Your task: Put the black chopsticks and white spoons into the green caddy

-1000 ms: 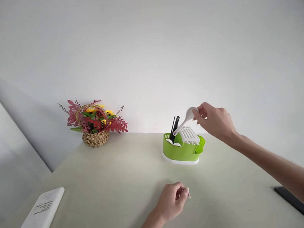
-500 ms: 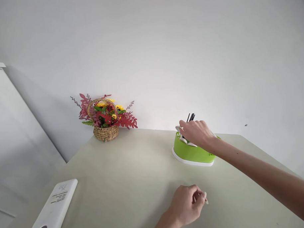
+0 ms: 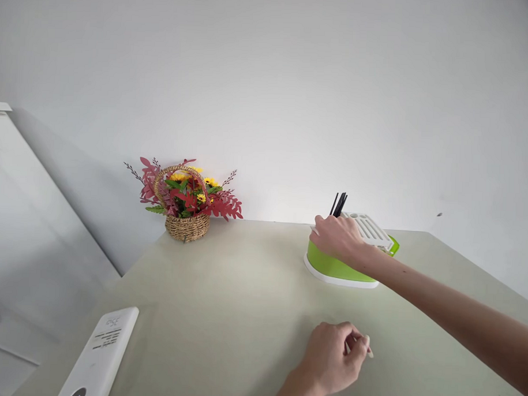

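The right hand reaches into the left compartment of the green cutlery holder, fingers curled over something white I cannot make out. The left hand rests loosely clenched on the table, a white tip poking out. Black chopsticks stand just behind the knuckles; a careless withdrawal could knock them or drag the light holder sideways.

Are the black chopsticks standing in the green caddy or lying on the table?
Standing in it: the black chopsticks poke up, leaning slightly, from the green caddy behind the right hand.
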`<state>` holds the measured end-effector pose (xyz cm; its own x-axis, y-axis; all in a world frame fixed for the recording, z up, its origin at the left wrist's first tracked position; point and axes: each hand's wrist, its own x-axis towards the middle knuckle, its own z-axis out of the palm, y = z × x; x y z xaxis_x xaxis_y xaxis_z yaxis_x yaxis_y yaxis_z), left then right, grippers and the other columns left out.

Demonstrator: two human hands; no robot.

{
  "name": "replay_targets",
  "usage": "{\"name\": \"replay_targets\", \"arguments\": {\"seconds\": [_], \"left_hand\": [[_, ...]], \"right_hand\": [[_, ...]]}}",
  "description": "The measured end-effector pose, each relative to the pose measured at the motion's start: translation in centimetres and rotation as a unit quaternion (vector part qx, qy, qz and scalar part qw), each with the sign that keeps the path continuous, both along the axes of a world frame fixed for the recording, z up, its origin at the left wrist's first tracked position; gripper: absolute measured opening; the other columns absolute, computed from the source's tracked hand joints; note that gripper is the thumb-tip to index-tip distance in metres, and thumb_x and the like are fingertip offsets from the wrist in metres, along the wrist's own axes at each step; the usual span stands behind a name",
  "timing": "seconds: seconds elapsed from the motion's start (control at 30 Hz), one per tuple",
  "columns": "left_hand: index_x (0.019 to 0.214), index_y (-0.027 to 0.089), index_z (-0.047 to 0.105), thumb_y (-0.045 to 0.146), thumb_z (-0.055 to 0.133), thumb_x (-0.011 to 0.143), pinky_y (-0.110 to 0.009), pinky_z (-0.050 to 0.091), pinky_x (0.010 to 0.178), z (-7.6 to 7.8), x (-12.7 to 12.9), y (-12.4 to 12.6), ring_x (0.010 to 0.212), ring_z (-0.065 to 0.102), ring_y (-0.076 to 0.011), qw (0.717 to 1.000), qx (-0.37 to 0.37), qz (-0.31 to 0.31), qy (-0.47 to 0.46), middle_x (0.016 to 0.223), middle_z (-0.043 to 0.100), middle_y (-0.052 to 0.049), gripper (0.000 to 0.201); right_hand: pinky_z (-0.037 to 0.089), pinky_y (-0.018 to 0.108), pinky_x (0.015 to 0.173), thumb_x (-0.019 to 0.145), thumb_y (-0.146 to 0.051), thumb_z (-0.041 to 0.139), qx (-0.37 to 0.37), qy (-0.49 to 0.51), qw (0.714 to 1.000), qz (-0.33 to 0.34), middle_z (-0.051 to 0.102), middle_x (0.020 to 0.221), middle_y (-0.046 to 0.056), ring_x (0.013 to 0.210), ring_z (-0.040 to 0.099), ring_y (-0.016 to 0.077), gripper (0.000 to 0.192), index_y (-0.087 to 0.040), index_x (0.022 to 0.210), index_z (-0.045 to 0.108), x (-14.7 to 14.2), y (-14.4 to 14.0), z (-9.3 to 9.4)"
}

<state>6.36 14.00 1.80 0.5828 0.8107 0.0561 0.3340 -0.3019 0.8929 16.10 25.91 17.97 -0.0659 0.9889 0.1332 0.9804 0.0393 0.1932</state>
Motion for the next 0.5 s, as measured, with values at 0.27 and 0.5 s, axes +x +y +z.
{"name": "replay_targets", "arguments": {"seconds": [0.27,0.5], "left_hand": [[0.089,0.02,0.078,0.04,0.049,0.099,-0.023,0.043,0.061,0.0,-0.1,0.1,0.053,0.056,-0.0122,1.0,0.007,-0.006,0.002,0.073,0.075,-0.002,0.036],[0.092,0.019,0.078,0.039,0.049,0.099,-0.024,0.043,0.062,0.2,0.0,0.2,0.055,0.057,-0.0126,1.0,-0.001,-0.01,0.014,0.074,0.075,-0.002,0.035]], "right_hand": [[0.052,0.046,0.088,0.102,-0.053,0.041,0.039,0.039,0.997,0.061,0.074,0.119,0.016,0.108,0.07,0.0345,0.049,-0.018,0.131,0.058,3.6,-2.4,-0.3],[0.031,0.058,0.121,0.095,-0.063,0.05,0.163,0.008,0.974,0.157,0.027,0.168,0.021,0.156,0.02,0.0397,0.089,-0.017,0.163,0.016,10.2,-4.1,-5.2]]}}
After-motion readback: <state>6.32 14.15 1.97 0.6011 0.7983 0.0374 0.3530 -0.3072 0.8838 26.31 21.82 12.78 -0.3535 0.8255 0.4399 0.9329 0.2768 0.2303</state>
